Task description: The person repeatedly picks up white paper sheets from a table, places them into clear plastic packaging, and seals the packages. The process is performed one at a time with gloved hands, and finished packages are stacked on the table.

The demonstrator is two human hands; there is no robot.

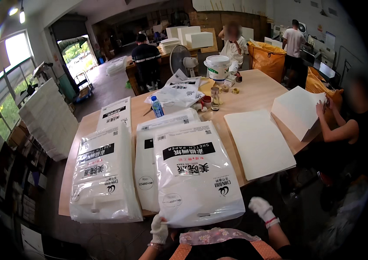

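In front of me at the near table edge lies a large, clear-white plastic bag [192, 182] with black print and a flat stack of white sheets showing inside. My left hand [159, 229], in a white knitted glove, pinches its near left corner. My right hand [262, 209], also gloved, hovers beyond the table edge, right of the bag's near right corner. Its fingers are curled in, with nothing visible in them. Under the bag's left side lies another printed bag [147, 167]. A pile of similar plastic bags [101, 182] rests further left.
A stack of white paper [260, 145] lies to the right. Beyond it a co-worker's hands [321, 106] hold a large folded white sheet [296, 110]. Further back on the table [253, 89] stand a blue-labelled bottle [157, 106], a glass jar [215, 99], tape rolls and a white bucket [217, 68].
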